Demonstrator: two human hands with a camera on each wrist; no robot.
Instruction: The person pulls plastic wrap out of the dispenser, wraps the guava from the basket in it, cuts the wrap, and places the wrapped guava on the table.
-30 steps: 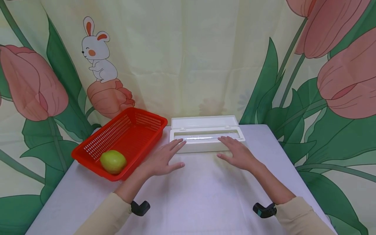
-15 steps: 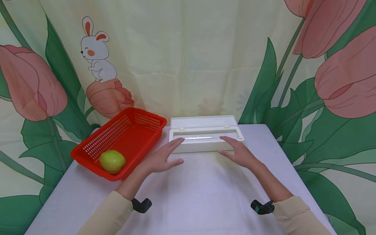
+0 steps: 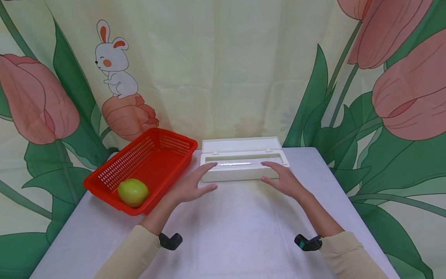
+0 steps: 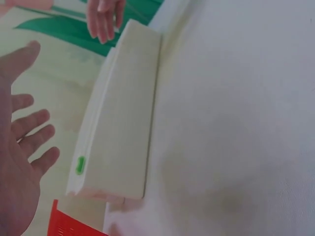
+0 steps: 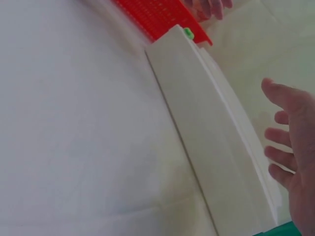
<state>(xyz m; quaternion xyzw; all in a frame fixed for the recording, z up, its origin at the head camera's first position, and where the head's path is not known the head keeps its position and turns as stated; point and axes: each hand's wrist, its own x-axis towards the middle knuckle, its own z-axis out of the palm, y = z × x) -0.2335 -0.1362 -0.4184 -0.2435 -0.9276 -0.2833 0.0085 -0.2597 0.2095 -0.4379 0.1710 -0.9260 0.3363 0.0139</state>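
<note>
A long white cling film dispenser [image 3: 240, 175] lies across the back of the table, its lid [image 3: 242, 145] raised. Clear film [image 3: 237, 163] shows in its opening. Near the dispenser's left end is my left hand [image 3: 191, 186], fingers extended and thumb spread, holding nothing. My right hand [image 3: 287, 183], also bare of any object, is at the right end with its fingers loosely bent. Both hands' fingertips overlap the box's front in the head view. A small green tab [image 4: 80, 165] shows on the box in the left wrist view, near its left end.
To the left of the dispenser stands a red plastic basket [image 3: 156, 157], close beside my left forearm. It holds a yellow-green fruit [image 3: 133, 192] in its near corner. A white cloth covers the table [image 3: 240, 224], and a printed curtain [image 3: 244, 77] hangs behind.
Both hands have stayed over the dispenser's ends. The left hand has shifted slightly forward, and the right hand's fingers have moved a little to the right. Dispenser and basket have kept their places.
</note>
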